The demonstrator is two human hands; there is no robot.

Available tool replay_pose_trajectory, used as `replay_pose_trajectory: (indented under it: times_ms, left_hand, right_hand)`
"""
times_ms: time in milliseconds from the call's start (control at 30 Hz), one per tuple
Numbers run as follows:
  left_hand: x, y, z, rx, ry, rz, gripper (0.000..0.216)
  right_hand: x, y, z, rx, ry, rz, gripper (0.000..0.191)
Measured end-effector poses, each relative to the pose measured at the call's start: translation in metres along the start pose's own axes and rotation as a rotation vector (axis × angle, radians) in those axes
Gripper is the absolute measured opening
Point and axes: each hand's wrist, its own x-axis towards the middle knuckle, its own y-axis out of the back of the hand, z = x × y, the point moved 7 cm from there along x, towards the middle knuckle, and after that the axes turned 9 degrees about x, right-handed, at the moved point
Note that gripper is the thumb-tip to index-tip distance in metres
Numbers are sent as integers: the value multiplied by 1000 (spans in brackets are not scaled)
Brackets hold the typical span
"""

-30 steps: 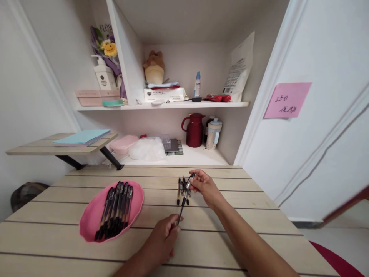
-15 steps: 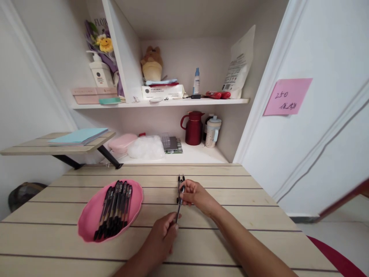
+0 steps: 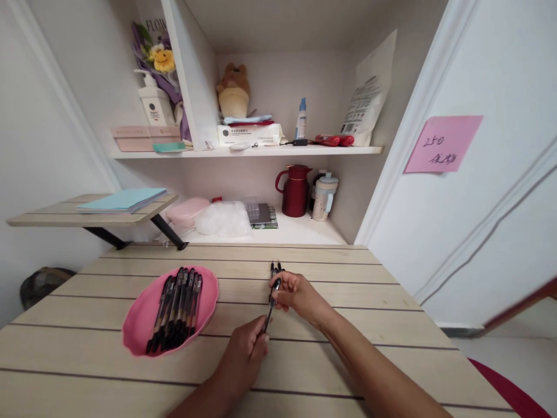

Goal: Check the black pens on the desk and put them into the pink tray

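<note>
A black pen (image 3: 270, 306) is held at both ends above the wooden table (image 3: 348, 325). My left hand (image 3: 243, 355) pinches its lower end. My right hand (image 3: 298, 295) is closed on its upper end, where the cap sits. Just beyond my right hand, two or three black pens (image 3: 275, 268) lie on the table, partly hidden by my fingers. To the left, a pink oval dish (image 3: 143, 318) holds several black pens (image 3: 176, 307) side by side.
A small raised shelf (image 3: 65, 217) with a light blue folder (image 3: 124, 199) stands at the back left. Behind the table, a white alcove holds a red jug (image 3: 295, 190), a cup, a pink case and bottles. A pink note (image 3: 442, 144) sticks on the right wall.
My right hand has come down from the raised cap end onto the pen, closing over its top. The left hand has kept its grip on the lower end.
</note>
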Motion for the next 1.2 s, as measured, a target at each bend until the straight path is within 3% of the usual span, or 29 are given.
replay_pose_trajectory:
  times_ms: [100, 200, 300, 400, 500, 600, 767, 867, 933, 1000, 1067, 1200]
  left_hand:
    - [1, 18, 4, 126, 28, 50, 26]
    - [-1, 57, 0, 340, 135, 174, 31]
    - [-6, 100, -17, 558, 298, 238, 32]
    - [-11, 132, -38, 785, 434, 244, 29]
    - [-14, 145, -58, 904, 536, 171, 26]
    - [-16, 146, -69, 931, 578, 110, 23]
    - [-15, 147, -68, 926, 544, 113, 30]
    - [-15, 151, -63, 898, 564, 186, 38]
    - [-13, 151, -52, 831, 476, 276, 37]
    - [-8, 141, -36, 660, 315, 331, 32]
    - [-3, 121, -25, 369, 214, 298, 29]
    - [7, 58, -22, -334, 373, 36, 46]
  right_hand:
    - [-3, 0, -5, 13, -21, -40, 33]
    - [-5, 5, -12, -4, -21, -14, 38]
    - [-3, 14, -12, -88, -26, 28, 30]
    - [4, 35, -7, -262, -20, 155, 19]
    - [7, 57, -3, -508, -30, 296, 18]
    - [6, 65, -3, -812, -28, 380, 21]
    - [2, 50, 9, -1132, -127, 377, 27]
    - [2, 41, 17, -1214, -160, 368, 27]
    - [3, 40, 20, -1238, -162, 379, 23]
    - [4, 41, 21, -1231, -166, 391, 18]
    - [4, 42, 18, -1192, -154, 402, 17]
    - [-1, 23, 2, -1041, -7, 362, 20]
